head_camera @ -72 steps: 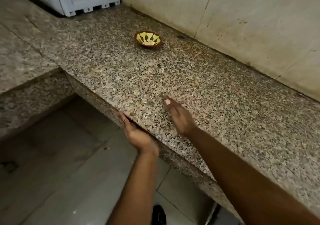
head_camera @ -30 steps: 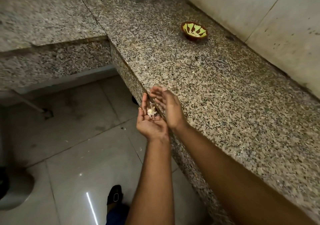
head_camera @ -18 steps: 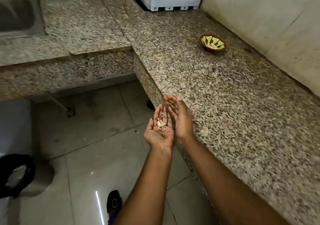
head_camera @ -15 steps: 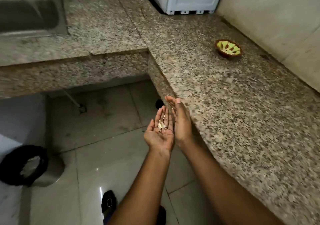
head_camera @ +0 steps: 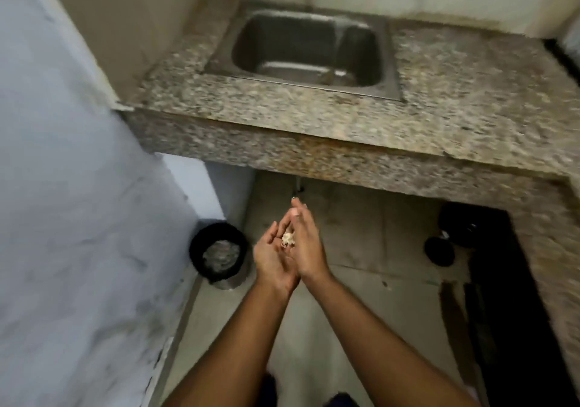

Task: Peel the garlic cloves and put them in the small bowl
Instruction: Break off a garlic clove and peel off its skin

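Note:
A small pale heap of garlic peels (head_camera: 287, 239) lies in the palm of my left hand (head_camera: 272, 259), which is held flat and palm up over the floor. My right hand (head_camera: 307, 246) stands on edge against the left one, fingers straight, screening the peels on the right side. Both hands hang in the air in front of the sink counter. The small bowl is out of view.
A steel sink (head_camera: 309, 52) is set in the granite counter (head_camera: 455, 118) ahead. A black-rimmed waste bin (head_camera: 219, 254) stands on the tiled floor left of my hands, against a bluish wall (head_camera: 78, 218). Dark objects (head_camera: 452, 240) lie under the counter at right.
The view has swung left from the bowl counter to the sink. My cupped hands with the peels have moved away from the counter edge and now hang near the bin.

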